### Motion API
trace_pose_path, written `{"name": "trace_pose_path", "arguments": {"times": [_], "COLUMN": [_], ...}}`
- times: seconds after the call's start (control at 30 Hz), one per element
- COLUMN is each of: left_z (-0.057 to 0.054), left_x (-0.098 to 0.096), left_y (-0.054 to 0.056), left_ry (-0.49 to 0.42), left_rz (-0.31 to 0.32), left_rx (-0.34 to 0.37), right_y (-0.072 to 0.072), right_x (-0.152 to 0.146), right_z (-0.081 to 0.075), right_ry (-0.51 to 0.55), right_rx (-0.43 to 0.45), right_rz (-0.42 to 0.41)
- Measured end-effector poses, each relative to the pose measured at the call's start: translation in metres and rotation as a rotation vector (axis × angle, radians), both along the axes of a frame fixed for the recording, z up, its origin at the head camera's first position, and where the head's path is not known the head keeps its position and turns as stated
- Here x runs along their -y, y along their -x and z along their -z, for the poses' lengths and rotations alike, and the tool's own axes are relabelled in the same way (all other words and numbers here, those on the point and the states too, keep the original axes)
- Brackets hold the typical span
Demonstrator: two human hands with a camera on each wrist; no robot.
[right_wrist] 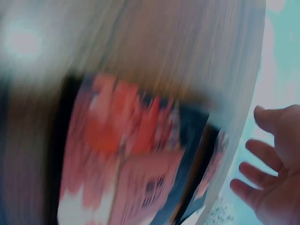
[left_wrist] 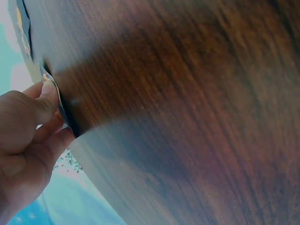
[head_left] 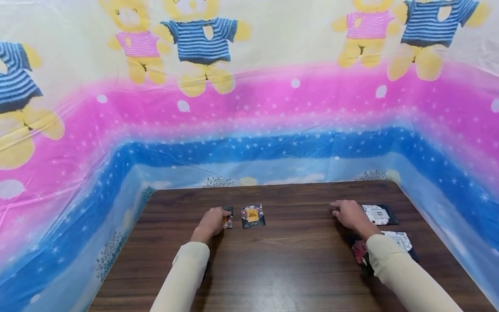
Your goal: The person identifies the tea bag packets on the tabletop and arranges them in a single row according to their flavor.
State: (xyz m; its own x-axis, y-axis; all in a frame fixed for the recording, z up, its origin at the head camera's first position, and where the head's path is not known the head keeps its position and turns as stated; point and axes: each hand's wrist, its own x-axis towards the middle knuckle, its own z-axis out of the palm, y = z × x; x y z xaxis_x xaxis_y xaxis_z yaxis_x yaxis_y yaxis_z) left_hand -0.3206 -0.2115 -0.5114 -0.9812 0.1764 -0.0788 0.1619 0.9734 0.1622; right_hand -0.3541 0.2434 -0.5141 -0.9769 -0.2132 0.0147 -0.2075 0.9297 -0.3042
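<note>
The left hand point(head_left: 212, 220) pinches a small, flat black packet with an orange label point(head_left: 228, 222) between thumb and fingers, its grip closed on the edge (the hand hides part of it), towards the far side of the brown wood-grain counter point(head_left: 280, 264). Just beside it lies a square black floral packet with an orange label point(head_left: 253, 216). Well apart, the right hand point(head_left: 348, 213) has its grip loosely spread and holds nothing. Near it lie a white-and-black rectangular packet point(head_left: 376, 214) and, by the sleeve, a red-and-black floral packet point(head_left: 359, 251).
</note>
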Motion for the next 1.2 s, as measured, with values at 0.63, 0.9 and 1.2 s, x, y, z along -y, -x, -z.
{"name": "trace_pose_path", "arguments": {"times": [0.63,0.9,1.2], "left_z": [0.002,0.002,0.006], "left_x": [0.003,0.004,0.004], "left_y": [0.005,0.003,0.005], "left_ry": [-0.007,-0.019,-0.027], "left_rz": [-0.006,-0.001,-0.002], "left_rx": [0.020,0.023,0.019], "right_y": [-0.006,-0.005,-0.004], "right_x": [-0.033,-0.026,-0.024], "right_z": [0.012,0.009,0.008], "right_ry": [-0.079,-0.105,-0.141], "right_rx": [0.005,0.023,0.034], "right_rz": [0.054,0.073,0.023]}}
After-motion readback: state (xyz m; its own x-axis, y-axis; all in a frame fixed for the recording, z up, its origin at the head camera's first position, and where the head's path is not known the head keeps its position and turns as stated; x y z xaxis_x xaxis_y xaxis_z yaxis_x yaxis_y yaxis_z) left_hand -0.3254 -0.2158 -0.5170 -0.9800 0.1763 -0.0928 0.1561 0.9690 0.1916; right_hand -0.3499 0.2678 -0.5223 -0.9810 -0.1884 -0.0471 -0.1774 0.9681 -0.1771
